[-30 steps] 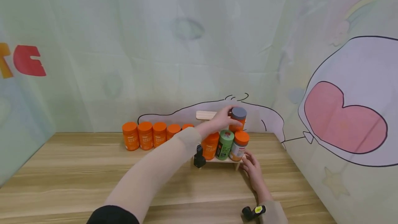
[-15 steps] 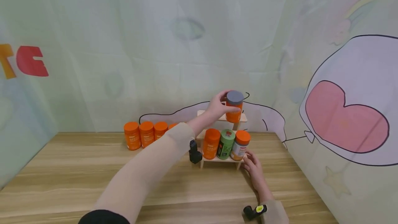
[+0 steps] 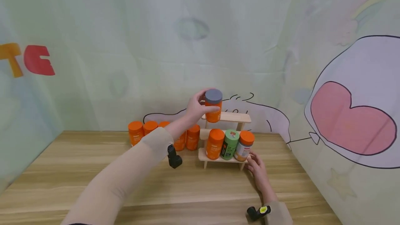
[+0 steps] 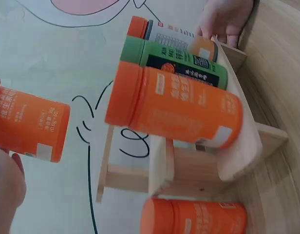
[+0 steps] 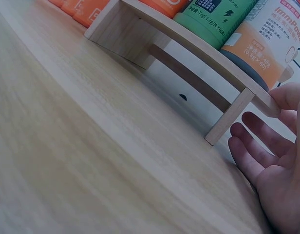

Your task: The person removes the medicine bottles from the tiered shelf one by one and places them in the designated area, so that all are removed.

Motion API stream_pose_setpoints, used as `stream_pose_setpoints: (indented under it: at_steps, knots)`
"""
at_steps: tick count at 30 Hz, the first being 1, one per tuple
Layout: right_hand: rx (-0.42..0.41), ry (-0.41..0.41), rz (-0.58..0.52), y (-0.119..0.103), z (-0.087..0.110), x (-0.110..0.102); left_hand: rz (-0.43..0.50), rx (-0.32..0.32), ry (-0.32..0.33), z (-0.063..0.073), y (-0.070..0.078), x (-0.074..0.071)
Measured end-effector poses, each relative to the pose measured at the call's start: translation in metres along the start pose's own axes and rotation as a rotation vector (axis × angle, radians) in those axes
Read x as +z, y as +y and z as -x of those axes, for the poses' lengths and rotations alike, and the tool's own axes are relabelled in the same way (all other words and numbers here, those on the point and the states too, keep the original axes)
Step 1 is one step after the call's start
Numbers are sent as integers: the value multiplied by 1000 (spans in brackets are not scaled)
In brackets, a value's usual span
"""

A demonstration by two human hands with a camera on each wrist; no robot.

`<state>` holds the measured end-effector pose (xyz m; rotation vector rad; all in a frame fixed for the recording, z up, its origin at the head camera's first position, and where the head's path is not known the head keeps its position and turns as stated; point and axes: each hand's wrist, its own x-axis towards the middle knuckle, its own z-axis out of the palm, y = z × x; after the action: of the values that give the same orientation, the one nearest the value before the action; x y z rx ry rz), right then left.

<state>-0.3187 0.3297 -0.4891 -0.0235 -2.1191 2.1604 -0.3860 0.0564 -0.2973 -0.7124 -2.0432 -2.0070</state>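
Note:
My left hand (image 3: 196, 108) grips an orange pill bottle with a grey lid (image 3: 214, 105), held upright in the air at the left end of the rack's top tier. The three-tier wooden rack (image 3: 234, 116) bears three bottles on its lowest step. These are an orange bottle (image 3: 215, 144), a green bottle (image 3: 230, 144) and a white-labelled bottle with an orange lid (image 3: 244, 146). At the right end of that step, my right hand (image 3: 257, 171) pinches the board between thumb and finger; its other fingers hang loosely beside the leg in the right wrist view.
Left of the rack stands a row of several orange bottles (image 3: 192, 137), partly hidden by my left forearm. The wood-grain table (image 3: 193, 190) meets a printed backdrop (image 3: 156, 79) behind and to the right.
My left hand has lifted the grey-lidded bottle from behind the front bottles, then carried it leftward over the rack. The right hand stays at the rack's end.

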Motion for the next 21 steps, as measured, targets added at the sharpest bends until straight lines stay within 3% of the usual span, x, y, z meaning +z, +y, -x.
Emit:
stream_pose_setpoints:
  at_steps: [4,9,21]
  knots:
    - [3,-9,8,-2,0,-1,4,22,35,11,-4,-17]
    - [6,-6,15,-3,0,-2,-7,1,34,29,-11,-32]
    - [-14,-6,22,-2,2,0,-60,-90,52,66,-46,-52]
